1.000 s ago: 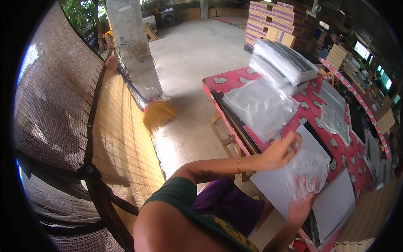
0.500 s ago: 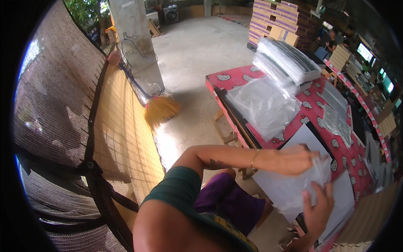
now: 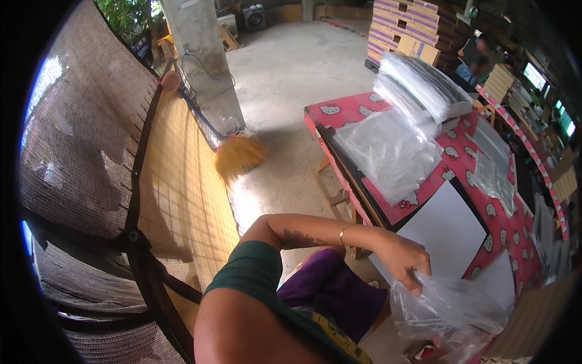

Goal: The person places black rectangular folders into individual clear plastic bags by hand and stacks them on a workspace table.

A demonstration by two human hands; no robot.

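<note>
My left hand (image 3: 405, 262) is closed, its fingers pinching the upper edge of a clear plastic bag (image 3: 448, 312). The crumpled bag hangs at the table's near edge, over part of the white sheets. No part of my right hand shows; the bag covers the place where it was. Just beyond my left hand lies a large white sheet (image 3: 445, 221) on a black board (image 3: 468, 199). A second white sheet (image 3: 498, 280) lies to the right, partly behind the bag.
Flat clear bags (image 3: 391, 155) and a thick bundle of plastic-wrapped packs (image 3: 424, 85) lie on the pink patterned tabletop (image 3: 339, 112). More clear packs (image 3: 494, 176) rest at the right. A broom (image 3: 239, 155) leans near a pillar. Stacked cartons (image 3: 403, 27) and a person (image 3: 476, 60) are farther back.
My left hand has moved toward me and slightly left, drawing the bag off the white sheet. My right hand, open beside the bag before, has gone out of sight.
</note>
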